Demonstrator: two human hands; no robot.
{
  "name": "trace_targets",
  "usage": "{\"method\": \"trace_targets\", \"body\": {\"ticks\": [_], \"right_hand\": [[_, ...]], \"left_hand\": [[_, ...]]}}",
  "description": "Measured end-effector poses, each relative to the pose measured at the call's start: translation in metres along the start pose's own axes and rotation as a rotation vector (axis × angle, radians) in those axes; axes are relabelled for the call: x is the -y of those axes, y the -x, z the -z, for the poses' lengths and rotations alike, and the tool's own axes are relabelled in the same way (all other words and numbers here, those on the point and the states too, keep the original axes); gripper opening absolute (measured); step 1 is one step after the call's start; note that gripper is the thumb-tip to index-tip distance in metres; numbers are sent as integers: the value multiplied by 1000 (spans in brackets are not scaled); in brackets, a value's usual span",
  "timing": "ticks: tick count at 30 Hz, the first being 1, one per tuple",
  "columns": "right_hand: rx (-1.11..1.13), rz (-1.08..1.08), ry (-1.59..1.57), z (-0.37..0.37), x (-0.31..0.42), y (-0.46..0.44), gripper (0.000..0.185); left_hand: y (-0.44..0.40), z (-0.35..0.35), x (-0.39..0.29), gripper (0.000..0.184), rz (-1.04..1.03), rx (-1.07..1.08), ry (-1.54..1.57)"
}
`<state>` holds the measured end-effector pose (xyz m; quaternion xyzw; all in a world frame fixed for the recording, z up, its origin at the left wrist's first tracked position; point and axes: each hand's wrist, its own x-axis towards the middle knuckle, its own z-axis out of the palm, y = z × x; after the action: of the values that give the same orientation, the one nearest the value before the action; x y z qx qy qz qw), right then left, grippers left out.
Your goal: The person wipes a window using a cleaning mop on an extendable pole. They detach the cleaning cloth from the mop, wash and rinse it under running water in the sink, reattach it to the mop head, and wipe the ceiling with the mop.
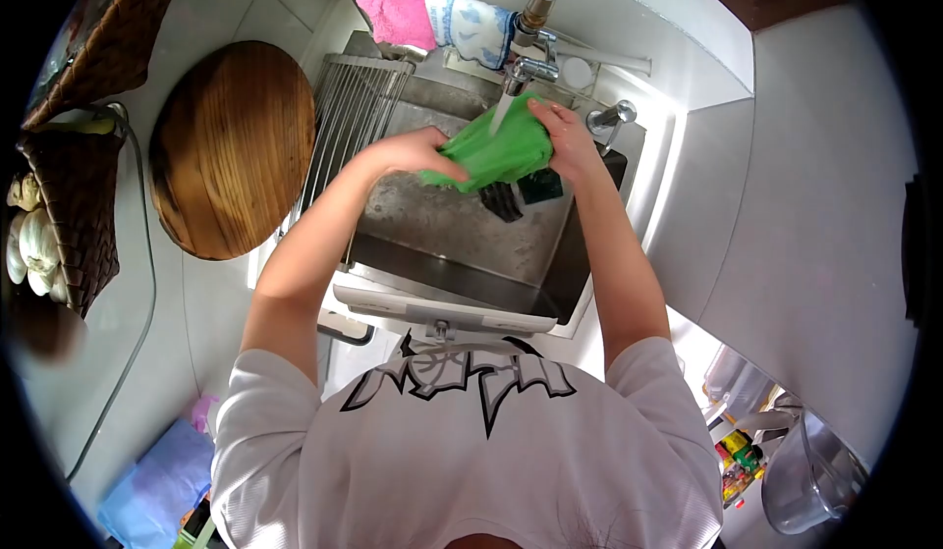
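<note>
Cloth point(501, 148), green and bunched, is hanging beneath the running faucet point(521, 76), above the sink point(462, 245). The left hand point(417, 154) is grasping its left end, the right hand point(567, 137) its upper right. Holding the fabric spread under the water stream point(500, 117) should be aiding even wetting. A wire rack point(352, 107) is bordering the left; open room is lying toward the sink's near wall.

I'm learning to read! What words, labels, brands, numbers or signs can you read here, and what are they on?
No text is readable.
White shirt: large black-edged design, perhaps letters; too distorted to read.
Colourful things, lower right: too small and blurred.
Green item: no writing visible.
</note>
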<state>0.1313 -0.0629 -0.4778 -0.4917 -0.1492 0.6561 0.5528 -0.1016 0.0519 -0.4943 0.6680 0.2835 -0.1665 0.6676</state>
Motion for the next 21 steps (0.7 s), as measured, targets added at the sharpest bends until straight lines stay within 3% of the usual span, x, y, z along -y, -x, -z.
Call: {"method": "trace_targets", "body": {"ticks": [4, 7, 11, 12, 13, 14, 16, 19, 20, 21], "right_hand": [[-26, 88, -51, 11, -9, -3, 26], [-56, 269, 42, 5, -26, -6, 27], [-64, 416, 284, -40, -58, 1, 26], [-14, 579, 515, -53, -67, 2, 21], [38, 740, 748, -64, -74, 4, 21], [27, 757, 940, -72, -78, 7, 25], [2, 779, 1326, -83, -82, 11, 34], [-470, 492, 1215, -56, -85, -39, 42], [-526, 503, 1183, -59, -91, -40, 40], [-417, 649, 1207, -65, -94, -33, 41]], "left_hand": [[2, 3, 28, 46, -166, -155, 394], [-7, -18, 31, 48, -285, -299, 923], [-25, -40, 21, 48, -10, -396, 1103], [-30, -47, 19, 44, -34, -343, 1223], [-48, -50, 43, 44, -248, -163, 1312], [-77, -54, 85, 44, -462, 23, 1384], [-52, -63, 47, 39, -139, -276, 1313], [-45, -68, 24, 37, -9, -268, 1354], [-53, -65, 29, 34, 5, -269, 1402], [-62, -59, 42, 33, 42, -315, 1428]]}}
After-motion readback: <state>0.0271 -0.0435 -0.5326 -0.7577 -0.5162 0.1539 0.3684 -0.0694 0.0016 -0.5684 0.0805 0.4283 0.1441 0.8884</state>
